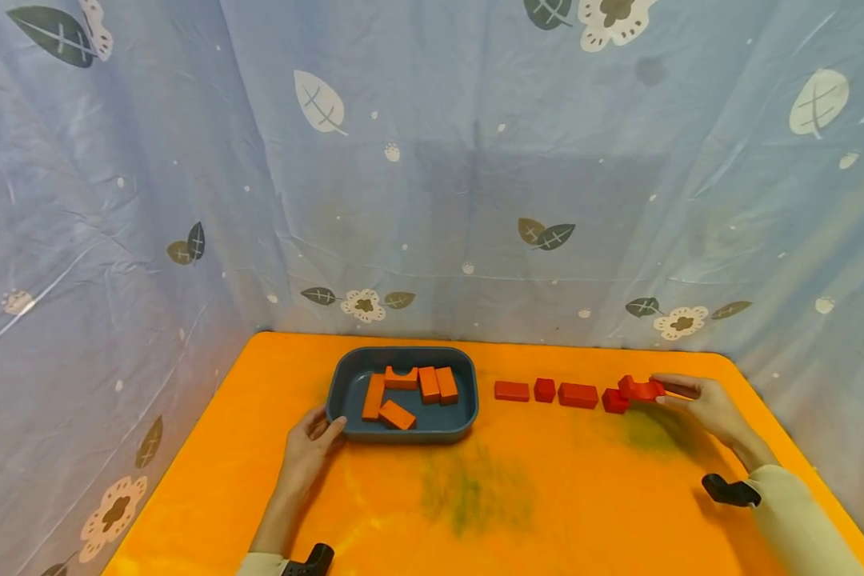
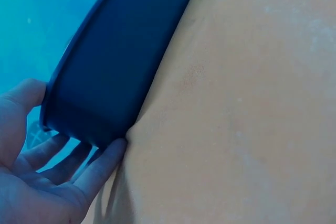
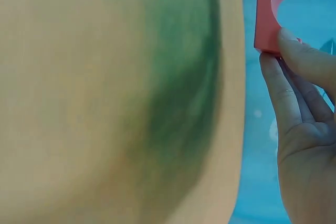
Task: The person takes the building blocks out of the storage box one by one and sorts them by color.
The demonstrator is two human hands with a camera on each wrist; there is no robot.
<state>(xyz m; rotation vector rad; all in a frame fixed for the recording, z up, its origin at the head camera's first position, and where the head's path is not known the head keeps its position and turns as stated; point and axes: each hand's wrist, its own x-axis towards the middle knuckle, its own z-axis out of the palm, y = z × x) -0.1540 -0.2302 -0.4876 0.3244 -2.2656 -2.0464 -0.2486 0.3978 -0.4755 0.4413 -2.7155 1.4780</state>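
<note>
A dark blue-grey tray [image 1: 403, 437] holds several orange blocks [image 1: 398, 415], one with a curved notch. My left hand [image 1: 310, 448] grips the tray's left end, thumb at the rim and fingers under or against the wall, as the left wrist view shows [image 2: 58, 177]. At the far right, my right hand [image 1: 707, 408] pinches a red arch block [image 1: 641, 390] by one end, between thumb and fingers. The same notched block [image 3: 268, 19] shows in the right wrist view. Close by its other end is a small red block [image 1: 615, 401].
Left of the small block, a red rectangular block [image 1: 578, 395], a red cube [image 1: 544, 390] and a flat red block [image 1: 511, 390] lie in a row. The orange table [image 1: 547, 512] carries greenish stains. A patterned blue curtain [image 1: 432, 200] hangs behind the table's far edge.
</note>
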